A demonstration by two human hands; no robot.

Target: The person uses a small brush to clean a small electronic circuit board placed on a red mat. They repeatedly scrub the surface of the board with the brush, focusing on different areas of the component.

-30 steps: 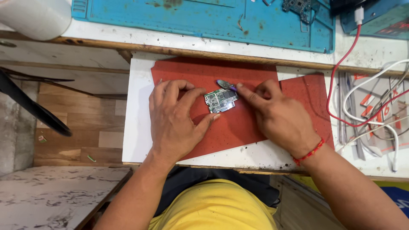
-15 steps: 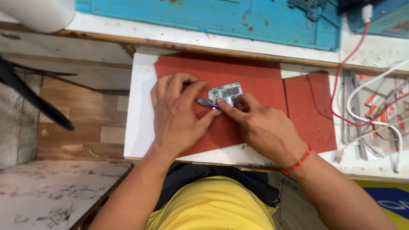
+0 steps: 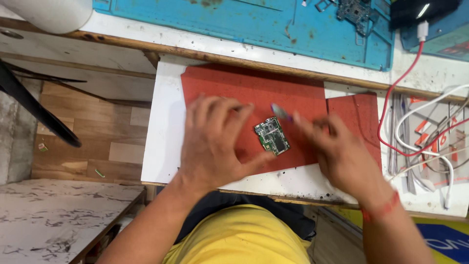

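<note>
A small green circuit board (image 3: 272,136) lies on a red mat (image 3: 254,88) on a white pull-out shelf. My left hand (image 3: 217,142) hovers over the mat just left of the board, fingers spread, thumb near the board's lower edge; it is blurred. My right hand (image 3: 342,151) is to the right of the board, also blurred, and pinches a small purple-tipped tool (image 3: 281,112) that points up and left, just above the board. A red thread band sits on my right wrist.
A second red mat (image 3: 359,122) adjoins on the right. A blue work mat (image 3: 244,22) with another circuit board (image 3: 354,10) lies on the bench behind. Red and white cables (image 3: 415,127) tangle at right. A white cylinder (image 3: 49,14) stands at top left.
The circuit board has been turned and now lies lower and further right on the mat. My right hand has pulled back to the right with the tool; my left hand has opened.
</note>
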